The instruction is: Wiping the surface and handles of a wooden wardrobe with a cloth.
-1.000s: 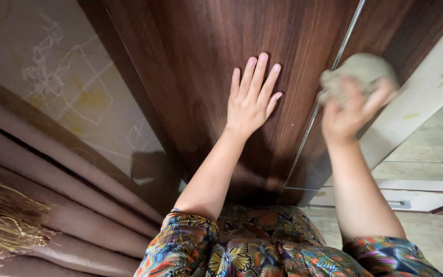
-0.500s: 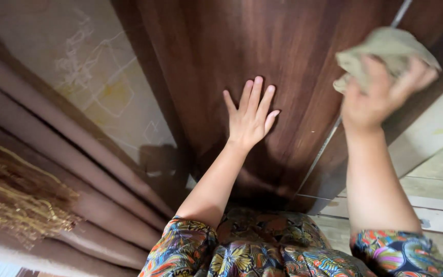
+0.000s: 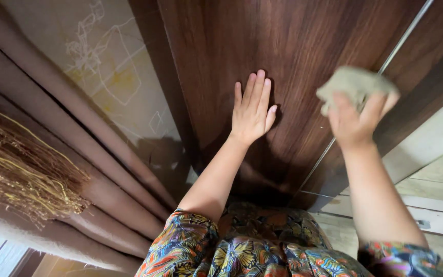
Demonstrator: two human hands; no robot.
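Note:
A dark brown wooden door with a thin metal strip running down it fills the upper middle of the view. My left hand lies flat against the door, fingers together and pointing up. My right hand presses a crumpled grey-green cloth against the door, right beside the metal strip. The cloth is slightly blurred.
A pinkish-brown curtain with a golden tassel fringe hangs at the left, in front of a beige patterned wall. A pale door frame and tiled floor show at the right. My colourful patterned sleeves fill the bottom.
My right hand with the cloth went up the door, then came back down and left along the metal strip. My left hand stayed flat on the door. The view shifted.

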